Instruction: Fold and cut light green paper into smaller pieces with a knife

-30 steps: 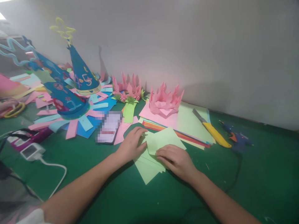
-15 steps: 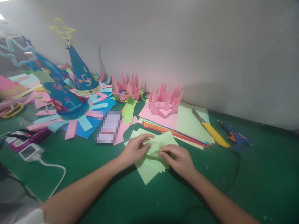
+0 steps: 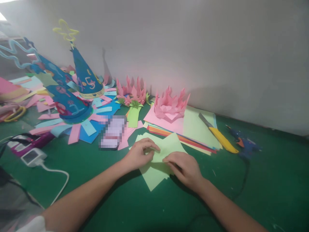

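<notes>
A light green sheet of paper (image 3: 170, 145) is in front of me, above a loose pile of light green paper squares (image 3: 152, 178). My left hand (image 3: 140, 154) is at its left side, fingers curled and thumb below the index finger, gripping the sheet there. At the near edge my right hand (image 3: 185, 166) pinches the same sheet between thumb and fingertips. Part of the pile is hidden under the sheet and both hands.
Beyond lie a pink paper crown (image 3: 171, 104) on stacked coloured paper (image 3: 199, 125), a yellow-handled knife (image 3: 223, 140) and a blue glue gun (image 3: 247, 145). To the left are a phone (image 3: 113, 132), blue cone hats (image 3: 72, 103), paper strips (image 3: 74, 133) and a white cable (image 3: 64, 174).
The sheet's lifted near part now lies flatter. My left thumb has drawn back slightly, and my right fingertips have shifted a little left along the near edge.
</notes>
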Demonstrator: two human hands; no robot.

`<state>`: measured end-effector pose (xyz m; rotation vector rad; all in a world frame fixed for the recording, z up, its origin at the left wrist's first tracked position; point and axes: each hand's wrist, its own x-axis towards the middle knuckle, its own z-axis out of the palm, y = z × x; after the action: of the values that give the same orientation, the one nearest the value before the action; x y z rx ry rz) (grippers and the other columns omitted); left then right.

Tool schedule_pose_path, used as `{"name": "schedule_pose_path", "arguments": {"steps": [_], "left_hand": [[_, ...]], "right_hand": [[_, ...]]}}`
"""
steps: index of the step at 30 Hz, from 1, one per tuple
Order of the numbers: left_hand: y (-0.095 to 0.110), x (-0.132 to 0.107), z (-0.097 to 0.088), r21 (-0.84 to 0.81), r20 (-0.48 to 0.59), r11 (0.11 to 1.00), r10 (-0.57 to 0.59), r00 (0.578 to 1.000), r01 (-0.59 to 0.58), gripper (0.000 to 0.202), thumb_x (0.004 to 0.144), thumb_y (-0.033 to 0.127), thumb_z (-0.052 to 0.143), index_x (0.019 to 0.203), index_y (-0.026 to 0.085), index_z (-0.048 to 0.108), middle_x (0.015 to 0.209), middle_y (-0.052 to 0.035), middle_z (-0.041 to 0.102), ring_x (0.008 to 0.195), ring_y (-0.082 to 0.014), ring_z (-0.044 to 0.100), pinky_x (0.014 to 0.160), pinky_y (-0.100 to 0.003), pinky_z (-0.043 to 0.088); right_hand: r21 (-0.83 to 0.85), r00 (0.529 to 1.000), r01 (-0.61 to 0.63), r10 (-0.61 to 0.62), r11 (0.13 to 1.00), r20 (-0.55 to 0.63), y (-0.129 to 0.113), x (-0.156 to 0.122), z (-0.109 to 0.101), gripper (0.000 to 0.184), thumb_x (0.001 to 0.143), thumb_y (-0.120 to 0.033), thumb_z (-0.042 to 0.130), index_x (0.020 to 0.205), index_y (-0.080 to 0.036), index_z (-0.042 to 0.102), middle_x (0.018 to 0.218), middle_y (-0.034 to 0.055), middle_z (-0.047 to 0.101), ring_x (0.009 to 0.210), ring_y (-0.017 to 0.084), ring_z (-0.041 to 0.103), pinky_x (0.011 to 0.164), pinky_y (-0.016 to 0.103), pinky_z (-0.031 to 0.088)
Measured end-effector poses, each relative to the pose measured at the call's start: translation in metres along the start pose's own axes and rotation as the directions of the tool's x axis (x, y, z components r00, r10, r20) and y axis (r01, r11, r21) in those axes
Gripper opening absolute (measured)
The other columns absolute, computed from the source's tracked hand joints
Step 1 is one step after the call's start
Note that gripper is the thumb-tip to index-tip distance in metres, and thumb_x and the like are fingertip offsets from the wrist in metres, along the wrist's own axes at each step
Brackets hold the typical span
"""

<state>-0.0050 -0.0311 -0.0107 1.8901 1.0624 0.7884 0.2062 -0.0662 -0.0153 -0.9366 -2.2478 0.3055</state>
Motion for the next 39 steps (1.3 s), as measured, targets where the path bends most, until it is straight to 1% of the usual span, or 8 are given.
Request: {"name": "schedule_pose_path", "arguments": {"steps": [5,11,17,23,25,28,31,39], "left_hand": [[0.006,-0.001,0.002,-0.057,0.078,0.998,0.039,0.996,-0.035,0.041,0.073,0.004,0.047,0.103,0.021,0.069,0.116,-0.0081,0.062,0.077,-0.0128,0.061,0.058,-0.021,0.046],[0.009,-0.002,0.009,-0.196,-0.010,0.981,-0.005,1.000,0.003,0.019,0.080,0.030,0.063,0.088,0.016,0.071,0.100,-0.0095,0.067,0.089,-0.0178,0.064,0.074,-0.026,0.053],[0.009,-0.001,0.013,-0.223,-0.070,0.966,-0.153,0.986,0.134,0.008,0.073,0.023,0.067,0.072,0.016,0.067,0.073,-0.0033,0.066,0.068,-0.0129,0.060,0.064,-0.024,0.049],[0.009,0.003,0.008,-0.580,-0.132,0.795,-0.308,0.942,0.179,0.030,0.065,0.035,0.075,0.077,0.016,0.055,0.068,0.0026,0.056,0.059,-0.0069,0.052,0.056,-0.019,0.043],[0.011,0.004,0.007,-0.677,-0.146,0.720,-0.335,0.931,0.153,0.038,0.064,0.036,0.077,0.080,0.017,0.049,0.068,0.0057,0.051,0.058,-0.0046,0.050,0.055,-0.017,0.041],[0.013,0.004,0.010,-0.732,-0.096,0.659,-0.351,0.931,0.173,0.043,0.063,0.036,0.079,0.083,0.018,0.045,0.072,0.0070,0.050,0.054,-0.0019,0.047,0.052,-0.015,0.038],[0.014,0.003,0.014,-0.723,-0.055,0.662,-0.340,0.939,0.197,0.043,0.062,0.034,0.079,0.085,0.017,0.047,0.073,0.0055,0.050,0.058,-0.0030,0.049,0.054,-0.015,0.040],[0.009,0.000,0.019,-0.557,-0.102,0.821,-0.221,0.970,0.129,0.021,0.071,0.025,0.068,0.079,0.016,0.052,0.075,0.0008,0.055,0.069,-0.0092,0.055,0.062,-0.021,0.046]], "right_hand": [[0.012,0.955,-0.243,0.242,0.970,-0.169,0.003,0.002,0.004,0.016,0.090,-0.030,0.051,0.083,-0.023,0.064,0.073,0.0014,0.069,0.065,0.015,0.063,0.060,0.026,0.046],[0.050,0.919,-0.341,0.344,0.939,-0.191,0.003,0.002,0.008,0.015,0.088,-0.032,0.054,0.096,-0.023,0.063,0.066,-0.0003,0.060,0.060,0.015,0.057,0.057,0.026,0.045],[0.070,0.892,-0.353,0.358,0.933,-0.277,0.005,0.001,0.007,0.028,0.084,-0.034,0.059,0.109,-0.023,0.053,0.081,0.0021,0.060,0.074,0.018,0.056,0.069,0.033,0.046],[0.300,0.687,-0.387,0.489,0.872,-0.537,0.014,0.003,0.005,0.036,0.075,-0.037,0.069,0.101,-0.022,0.049,0.086,0.0023,0.052,0.077,0.017,0.053,0.072,0.033,0.049],[0.492,0.703,-0.364,0.579,0.791,-0.413,0.015,0.004,0.005,0.031,0.077,-0.040,0.067,0.097,-0.023,0.050,0.078,0.0000,0.052,0.067,0.014,0.053,0.062,0.028,0.049],[0.702,0.803,-0.433,0.595,0.566,0.016,0.011,0.007,0.004,0.032,0.078,-0.048,0.064,0.096,-0.022,0.058,0.077,0.0023,0.063,0.063,0.014,0.058,0.060,0.028,0.052],[0.732,0.768,-0.578,0.545,0.362,0.337,0.004,0.009,0.001,0.033,0.076,-0.049,0.066,0.090,-0.018,0.068,0.082,0.0058,0.070,0.073,0.019,0.064,0.074,0.036,0.054],[0.760,0.690,-0.616,0.608,0.208,0.393,-0.001,0.011,0.001,0.030,0.071,-0.041,0.073,0.092,-0.020,0.074,0.089,0.0058,0.074,0.085,0.023,0.067,0.086,0.040,0.051]]}}
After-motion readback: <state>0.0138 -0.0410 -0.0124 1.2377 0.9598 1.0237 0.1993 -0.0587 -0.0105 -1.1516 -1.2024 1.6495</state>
